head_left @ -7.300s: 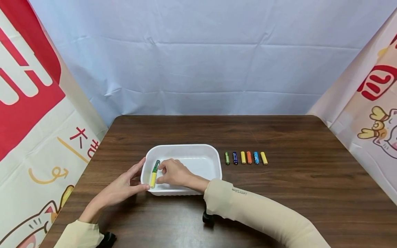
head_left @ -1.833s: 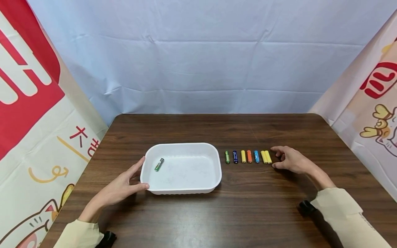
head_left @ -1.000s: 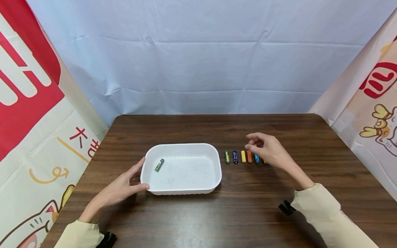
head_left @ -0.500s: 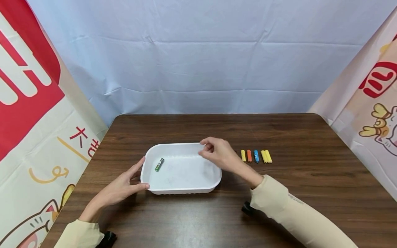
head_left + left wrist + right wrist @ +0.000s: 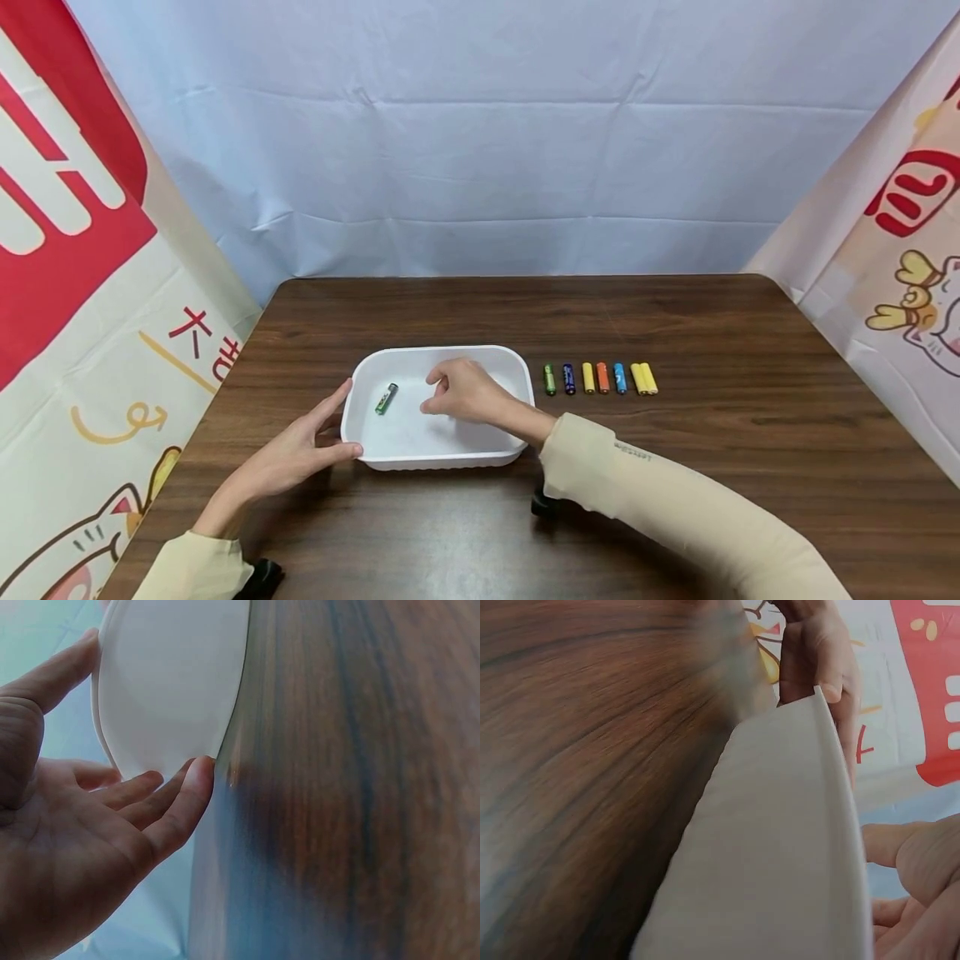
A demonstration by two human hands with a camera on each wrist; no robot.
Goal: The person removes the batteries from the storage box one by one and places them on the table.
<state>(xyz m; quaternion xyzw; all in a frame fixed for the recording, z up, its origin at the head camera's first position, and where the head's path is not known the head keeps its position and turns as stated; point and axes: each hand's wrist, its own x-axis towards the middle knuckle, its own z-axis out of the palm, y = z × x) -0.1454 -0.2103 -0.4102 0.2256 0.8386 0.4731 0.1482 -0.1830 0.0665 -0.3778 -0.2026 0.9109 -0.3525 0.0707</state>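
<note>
A white plastic tray sits on the table. Inside it, toward the left end, lies one green and silver battery, tilted. My left hand rests against the tray's left end, thumb at the front corner of the rim and fingers along the outer wall; the left wrist view shows these fingers relaxed. Over the tray floor, my right hand reaches in from the right, fingers loosely bent. Nothing shows between its thumb and fingertips, which stand apart from the battery. In the right wrist view the tray wall hides part of this hand.
Right of the tray, a row of batteries stretches across the wooden table: green, dark blue, yellow, orange, blue, then a yellow pair side by side. White cloth hangs behind.
The yellow battery left the tray and now ends the row. My right hand let go there, then moved left over the row into the tray. My left hand has stayed put.
</note>
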